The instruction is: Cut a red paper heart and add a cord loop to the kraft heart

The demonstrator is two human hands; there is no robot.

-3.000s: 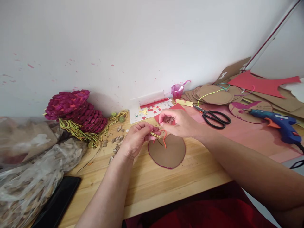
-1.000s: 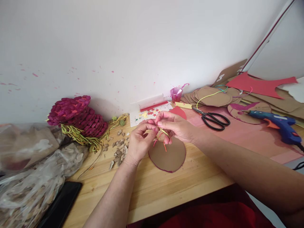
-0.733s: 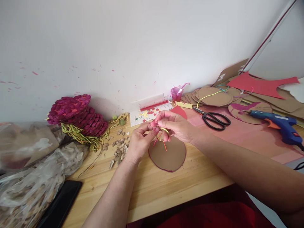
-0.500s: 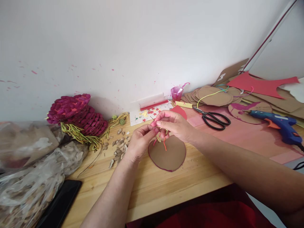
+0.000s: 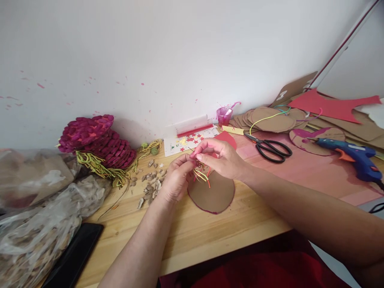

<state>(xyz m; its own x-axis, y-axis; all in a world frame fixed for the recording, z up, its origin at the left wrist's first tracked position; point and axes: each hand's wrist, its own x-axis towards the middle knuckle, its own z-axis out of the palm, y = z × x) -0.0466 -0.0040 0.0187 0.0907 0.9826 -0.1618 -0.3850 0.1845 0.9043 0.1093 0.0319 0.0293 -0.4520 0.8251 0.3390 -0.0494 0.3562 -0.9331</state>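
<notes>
My left hand [image 5: 179, 175] and my right hand [image 5: 218, 157] meet fingertip to fingertip, both pinching a small bundle of coloured cords [image 5: 203, 175]. Yellow and orange cord ends dangle below the fingers; the point where they are gripped is mostly hidden. A thin dark tip sticks out above the fingertips, too small to name. Under the hands lies a round cardboard disc [image 5: 211, 197] with a purple edge, partly covered by them. Left of my left hand are scattered pistachio-like shells [image 5: 153, 188].
Purple shell-covered stack [image 5: 96, 138] with yellow cords stands at left, near plastic bags [image 5: 54, 224] and a black phone-like slab [image 5: 73, 256]. At right lie black scissors [image 5: 273, 150], a blue glue gun [image 5: 357, 156] and cardboard discs [image 5: 270, 119]. Behind are star stickers [image 5: 192, 140] and a pink cup [image 5: 224, 116].
The cord ends hang differently: more yellow strands now show, fanned out below my fingers toward the right. Both hands stay pinched together in nearly the same place.
</notes>
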